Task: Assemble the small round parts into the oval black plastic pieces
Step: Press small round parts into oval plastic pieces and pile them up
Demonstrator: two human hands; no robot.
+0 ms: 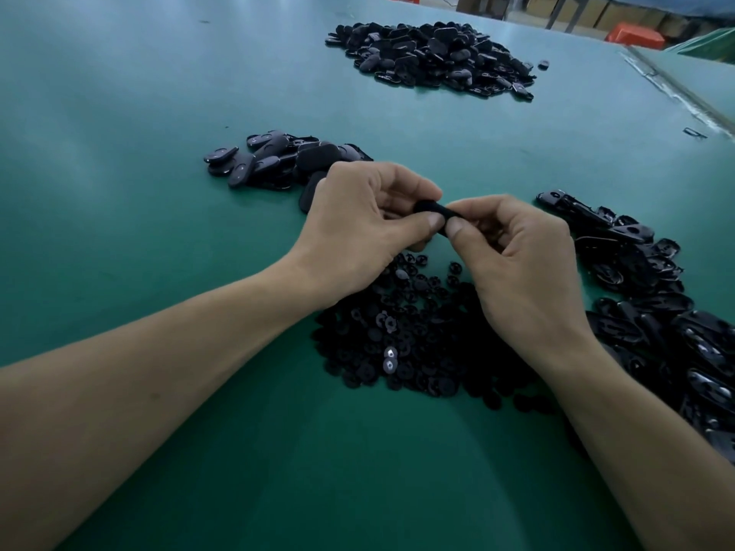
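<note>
Left hand (360,228), right hand (521,256), pinching oval piece (431,210)

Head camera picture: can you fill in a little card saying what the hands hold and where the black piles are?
left hand: pinches one end of the black piece
right hand: pinches its other end
small round parts: heap on the green table, below the hands
oval pieces: three piles, one far, one behind the left hand, one at right

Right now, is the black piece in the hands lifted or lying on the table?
Lifted: the left hand and right hand pinch the black piece above the round parts.
</note>
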